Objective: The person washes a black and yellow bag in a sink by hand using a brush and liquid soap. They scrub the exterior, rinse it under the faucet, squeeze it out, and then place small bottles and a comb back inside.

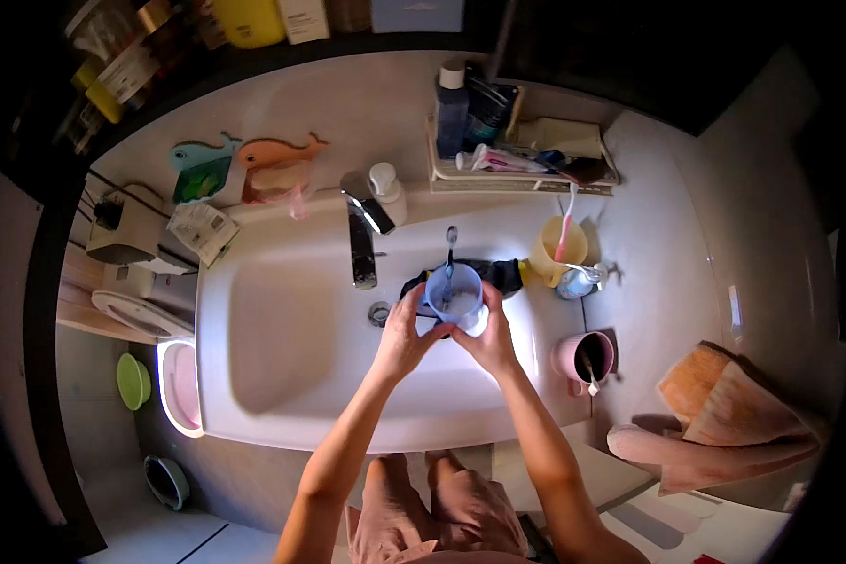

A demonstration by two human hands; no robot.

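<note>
A blue translucent cup [454, 305] with a toothbrush [450, 246] standing in it is held between both my hands over the right part of the white sink [282, 399]. My left hand [407, 331] is closed round its left side, and my right hand [486, 340] wraps its right side. The thumbs meet at the cup's near side. Behind the cup lies a dark, crumpled item [498, 274] with a yellow end; its kind is hard to make out. Up and left of the cup stands the faucet [361, 244].
A yellow mug [541, 256] with a pink toothbrush and a pink mug [567, 359] stand along the right edge. A rack [442, 179] holds bottles and brushes. A white pump bottle [390, 202] is beside the faucet. Orange towels [724, 414] lie right.
</note>
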